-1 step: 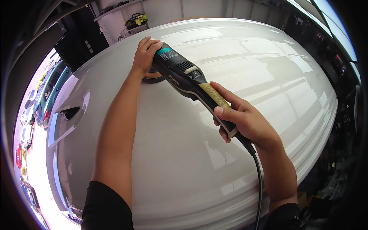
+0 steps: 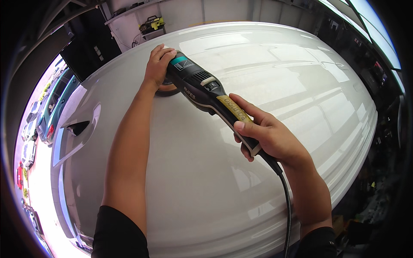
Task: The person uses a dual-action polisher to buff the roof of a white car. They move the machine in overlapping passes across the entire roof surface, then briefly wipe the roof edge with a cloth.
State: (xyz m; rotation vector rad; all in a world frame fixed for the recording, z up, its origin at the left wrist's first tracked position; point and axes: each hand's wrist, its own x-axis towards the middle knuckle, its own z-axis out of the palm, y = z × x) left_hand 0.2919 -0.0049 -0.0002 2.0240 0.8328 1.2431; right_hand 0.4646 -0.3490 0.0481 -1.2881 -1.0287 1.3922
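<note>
A black corded car polisher (image 2: 198, 81) with a teal band and a strip of yellow tape lies slantwise over a glossy pale car roof (image 2: 185, 172). My left hand (image 2: 158, 66) is closed over the polisher's head at the far left end. Below that hand, part of the round polishing pad (image 2: 167, 90) shows against the roof; most of it is hidden. My right hand (image 2: 271, 136) wraps round the rear handle, with the thumb along the taped side.
The power cord (image 2: 287, 210) runs down from the handle over the roof's near edge. A black shark-fin antenna (image 2: 78, 127) rises from the roof at left. Beyond the far edge, a yellow-green and black machine (image 2: 152, 25) sits on a stand. Parked cars (image 2: 55, 105) show outside at left.
The polisher has shifted slightly to the left, with both my hands moving along on it. The cord's upper end has moved left too.
</note>
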